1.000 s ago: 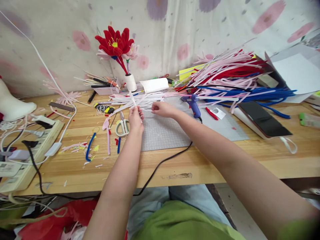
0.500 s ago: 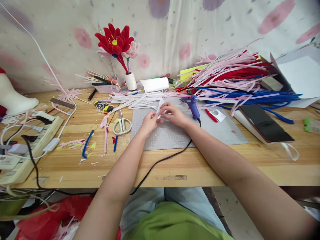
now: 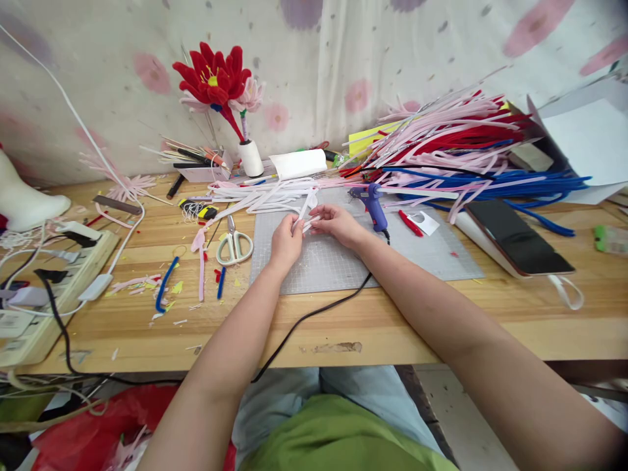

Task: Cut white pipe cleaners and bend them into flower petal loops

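Note:
Above the grey cutting mat (image 3: 333, 268), my left hand (image 3: 287, 241) is closed on a thin white strip (image 3: 307, 204), whose upper end sticks up past the fingertips. My right hand (image 3: 337, 224) pinches the same white piece from the other side, its fingers nearly touching the left ones. Just behind lie white pipe cleaners (image 3: 265, 196). A purple glue gun (image 3: 373, 208) rests on the mat to the right of my right hand. White-handled scissors (image 3: 234, 247) lie left of the mat.
A black cord (image 3: 314, 316) crosses the table's front. Right are a red tool (image 3: 410, 223), a phone (image 3: 520, 237) and bundled pipe cleaners (image 3: 456, 140). A red flower (image 3: 214, 77) stands at the back; a power strip (image 3: 69, 294) is at left.
The view has shifted slightly, moving the scene left. My hands have moved slightly apart, and more of the white strip shows between them.

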